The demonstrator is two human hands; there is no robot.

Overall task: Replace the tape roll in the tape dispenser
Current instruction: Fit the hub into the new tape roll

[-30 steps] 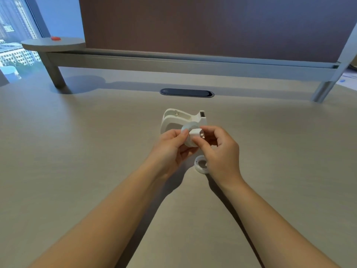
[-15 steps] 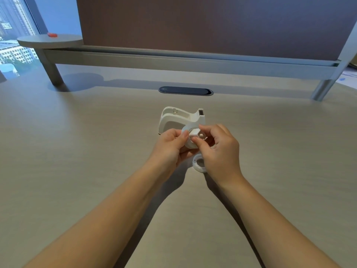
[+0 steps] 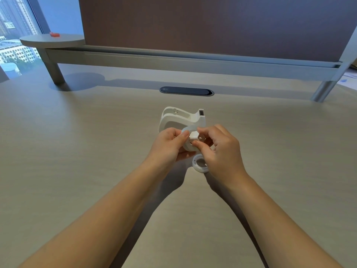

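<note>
Head view. A white tape roll (image 3: 188,140) is held above the table (image 3: 77,151) by both hands, at the centre of the scene. The left hand (image 3: 170,146) is closed around the roll's left edge, thumb on its near face. The right hand (image 3: 222,149) is closed on a small white hub (image 3: 193,135) set at the roll's centre, pinched between thumb and forefinger. The empty white tape dispenser (image 3: 179,120) is seen standing on the table just beyond the hands, its cutter end to the right. A second white ring (image 3: 200,164), whose nature cannot be told, lies flat on the table near the right hand, partly hidden by it. Farther off, a dark oval cable port (image 3: 186,91) is set into the table, before a partition panel (image 3: 212,26).
</note>
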